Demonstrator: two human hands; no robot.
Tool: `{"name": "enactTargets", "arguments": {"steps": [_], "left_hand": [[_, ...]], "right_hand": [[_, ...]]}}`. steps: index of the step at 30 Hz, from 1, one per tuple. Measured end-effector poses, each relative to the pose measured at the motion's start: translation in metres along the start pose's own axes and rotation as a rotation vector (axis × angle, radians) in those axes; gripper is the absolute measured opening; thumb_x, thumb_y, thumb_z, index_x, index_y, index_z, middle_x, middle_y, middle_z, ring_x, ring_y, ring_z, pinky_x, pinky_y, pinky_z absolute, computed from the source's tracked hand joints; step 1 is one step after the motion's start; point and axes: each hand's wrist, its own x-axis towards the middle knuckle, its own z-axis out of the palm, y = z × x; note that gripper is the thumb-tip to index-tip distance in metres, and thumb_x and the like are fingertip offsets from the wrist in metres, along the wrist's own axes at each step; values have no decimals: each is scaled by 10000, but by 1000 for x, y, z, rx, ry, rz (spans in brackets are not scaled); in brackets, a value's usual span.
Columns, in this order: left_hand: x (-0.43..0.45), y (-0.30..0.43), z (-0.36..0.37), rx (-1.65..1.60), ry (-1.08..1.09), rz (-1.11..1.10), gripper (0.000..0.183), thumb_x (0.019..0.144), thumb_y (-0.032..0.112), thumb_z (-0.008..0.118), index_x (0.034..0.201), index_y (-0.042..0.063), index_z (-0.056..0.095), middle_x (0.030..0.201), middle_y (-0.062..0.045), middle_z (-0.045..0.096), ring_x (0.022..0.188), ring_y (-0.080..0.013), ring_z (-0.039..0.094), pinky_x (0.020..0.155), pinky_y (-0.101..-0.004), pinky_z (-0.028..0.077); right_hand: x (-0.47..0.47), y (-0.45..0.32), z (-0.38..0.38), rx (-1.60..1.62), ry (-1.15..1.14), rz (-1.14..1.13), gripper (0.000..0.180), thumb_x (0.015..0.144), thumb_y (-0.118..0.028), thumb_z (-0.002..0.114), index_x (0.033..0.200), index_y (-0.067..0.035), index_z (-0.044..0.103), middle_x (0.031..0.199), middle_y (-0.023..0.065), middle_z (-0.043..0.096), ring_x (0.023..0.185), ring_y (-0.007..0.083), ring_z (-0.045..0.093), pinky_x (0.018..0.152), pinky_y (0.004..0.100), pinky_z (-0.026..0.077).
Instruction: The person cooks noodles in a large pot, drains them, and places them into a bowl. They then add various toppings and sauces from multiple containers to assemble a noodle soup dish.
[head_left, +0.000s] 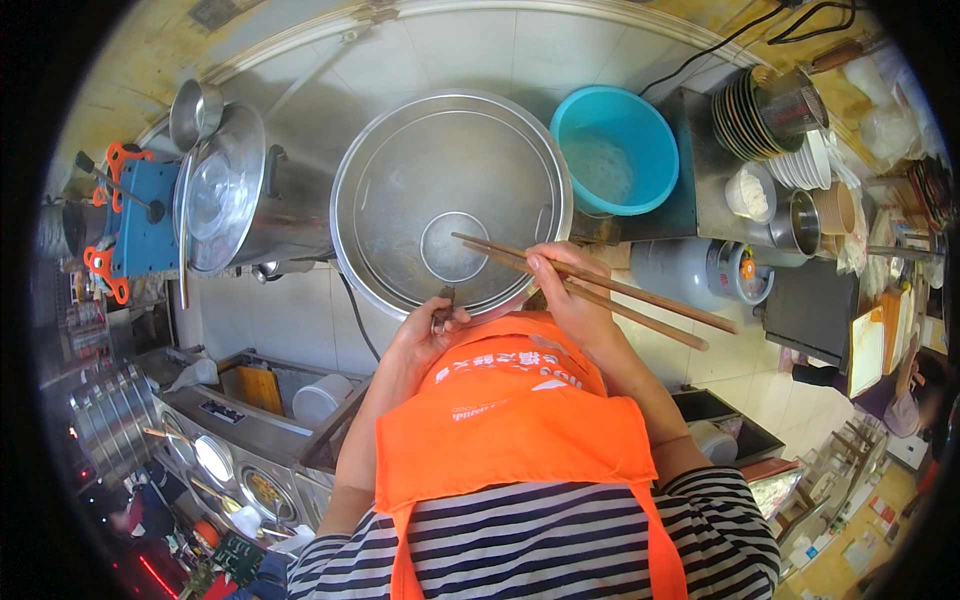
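Observation:
A large round steel vessel (457, 165) stands before me, with a smaller circle visible toward its near side. In my right hand (571, 289) is a pair of long wooden chopsticks (637, 292). Their thin ends reach over the vessel and the thick ends point back to the right. My left hand (431, 330) is at the near rim, its fingers closed around a small dark object (444, 304). Part of that object is hidden by the fingers, and I cannot tell what it is.
A turquoise plastic basin (611, 150) with cloudy liquid adjoins the vessel on the right. Left stands a lidded steel pot (255, 187) with a ladle (191, 142) on top. Stacked plates (750, 112) and a gas cylinder (690, 270) are to the right. A person (896, 397) is farther right.

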Motion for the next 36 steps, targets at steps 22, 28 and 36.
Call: {"name": "enactTargets", "arguments": {"steps": [22,28,36], "left_hand": [[-2,1,1,4,-7,33,247,949,132,397,871,-75,507,748,-197,617,493,-127,470,377,-166,365],[-1,0,-1,4,-3,27,277,949,142,397,833,-77,520,745,-188,618,480,-122,475,361,-161,370],[-2,0,0,136,36,27,269,940,148,413,855,-75,539,767,-173,635,475,-104,476,363,-155,366]], "right_hand": [[0,4,2,-6,13,-21,93,876,-57,621,903,23,658,727,69,638,613,110,581,557,240,460],[-1,2,3,-8,13,-51,89,878,-58,618,899,18,659,725,75,632,612,122,581,558,251,459],[10,65,27,-157,-89,-101,137,872,-123,636,875,13,656,806,95,616,782,188,593,692,300,456]]}}
